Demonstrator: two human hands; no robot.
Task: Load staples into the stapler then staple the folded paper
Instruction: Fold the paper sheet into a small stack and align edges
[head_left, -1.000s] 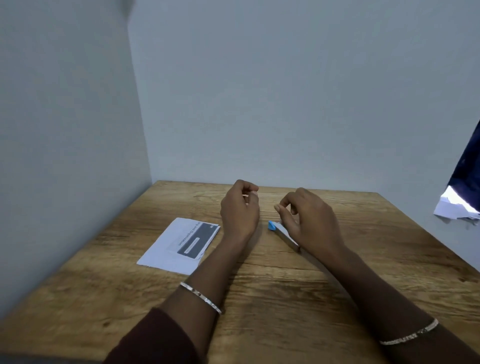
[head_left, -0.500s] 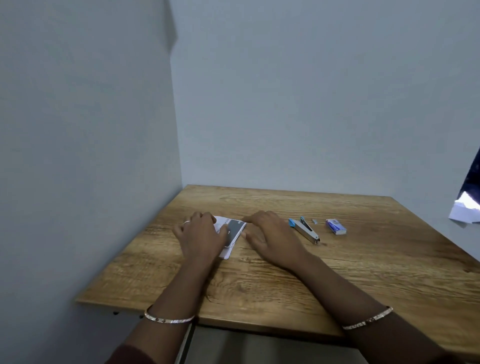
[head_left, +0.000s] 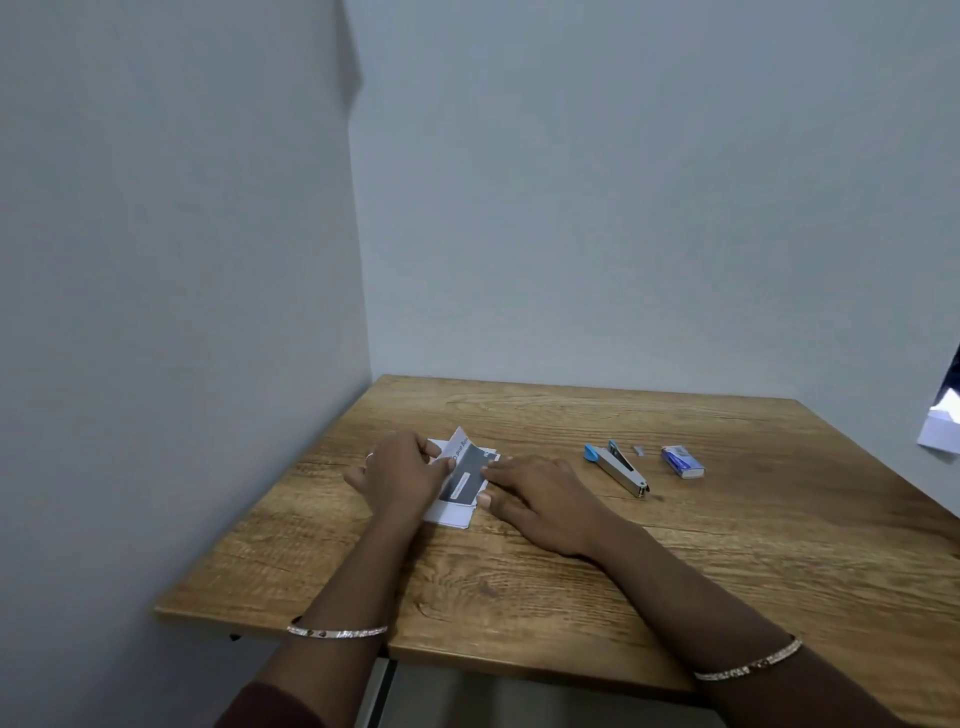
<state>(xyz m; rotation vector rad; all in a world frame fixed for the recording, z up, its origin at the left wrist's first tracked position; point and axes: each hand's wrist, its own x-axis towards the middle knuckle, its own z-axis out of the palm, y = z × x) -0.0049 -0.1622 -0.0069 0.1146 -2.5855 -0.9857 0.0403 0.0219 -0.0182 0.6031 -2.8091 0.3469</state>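
Observation:
A white paper (head_left: 464, 478) with a dark printed panel lies on the wooden table (head_left: 571, 566), its far edge lifted and bent over. My left hand (head_left: 400, 470) grips that lifted left part between thumb and fingers. My right hand (head_left: 540, 499) lies flat, fingertips pressing the paper's right edge down. To the right, apart from both hands, a silver stapler (head_left: 618, 467) with a blue end lies with its top swung open. A short strip of staples (head_left: 638, 450) and a small blue staple box (head_left: 682, 461) sit just beyond it.
Grey walls close in the table on the left and at the back. The table's front edge runs under my forearms. A white and dark object (head_left: 943, 426) juts in at the right edge of view.
My hands left the stapler and went left to the paper. The left hand has lifted and bent the paper's far edge. The view has pulled back and turned left.

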